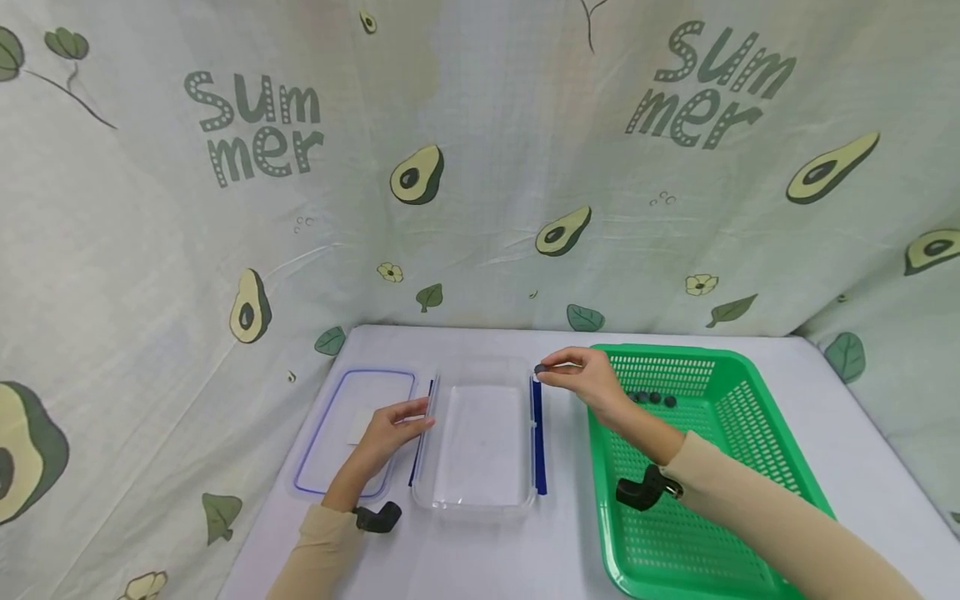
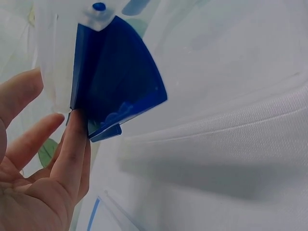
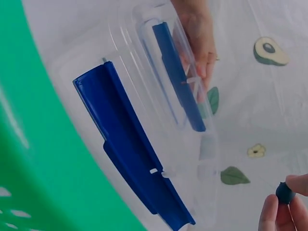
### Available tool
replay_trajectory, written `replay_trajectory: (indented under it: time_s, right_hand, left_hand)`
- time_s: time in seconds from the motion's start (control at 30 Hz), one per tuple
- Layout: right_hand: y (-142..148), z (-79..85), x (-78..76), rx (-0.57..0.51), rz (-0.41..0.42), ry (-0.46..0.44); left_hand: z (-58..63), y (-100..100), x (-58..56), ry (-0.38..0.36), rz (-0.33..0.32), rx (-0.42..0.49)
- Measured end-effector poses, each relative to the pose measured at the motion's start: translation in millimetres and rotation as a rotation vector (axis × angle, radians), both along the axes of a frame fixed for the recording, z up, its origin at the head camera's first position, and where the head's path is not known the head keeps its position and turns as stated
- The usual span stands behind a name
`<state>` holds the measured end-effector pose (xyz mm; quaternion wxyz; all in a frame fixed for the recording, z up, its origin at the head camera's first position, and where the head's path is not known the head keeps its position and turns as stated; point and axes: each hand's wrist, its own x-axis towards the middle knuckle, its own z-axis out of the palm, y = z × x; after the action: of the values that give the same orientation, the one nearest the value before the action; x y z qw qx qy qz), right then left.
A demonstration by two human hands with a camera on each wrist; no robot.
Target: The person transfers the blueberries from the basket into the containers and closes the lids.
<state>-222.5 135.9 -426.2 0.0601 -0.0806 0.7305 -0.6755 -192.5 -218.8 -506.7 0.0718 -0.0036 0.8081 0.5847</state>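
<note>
A clear plastic container (image 1: 480,507) with blue side flaps stands on the table, its inside showing no contents. My left hand (image 1: 390,429) is at the container's left side. In the left wrist view, its extended fingers touch the blue flap (image 2: 115,77), and the thumb stands apart. Above the container's far right corner, my right hand (image 1: 588,379) pinches a blueberry (image 3: 285,193) between thumb and fingertips. Below that hand, the right flap (image 1: 539,450) hangs folded outward.
A green perforated basket (image 1: 598,483) stands on the right, with several blueberries (image 1: 655,397) near its far left corner. To the container's left lies a clear lid with a blue rim (image 1: 375,372). A printed cloth (image 1: 480,167) hangs behind the table.
</note>
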Motion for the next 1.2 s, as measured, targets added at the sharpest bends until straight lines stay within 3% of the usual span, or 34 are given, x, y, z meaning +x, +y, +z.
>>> replay_trajectory:
  time_s: [0.77, 1.2]
  right_hand:
    - [-43.9, -5.8, -10.6, 0.036, 0.03, -0.047]
    - [-55.9, -14.6, -8.6, 0.068, 0.026, -0.08]
  left_hand:
    - [0.2, -4.8, -0.8, 0.007, -0.04, 0.047]
    - [-3.3, -3.4, -1.6, 0.001, -0.037, 0.065]
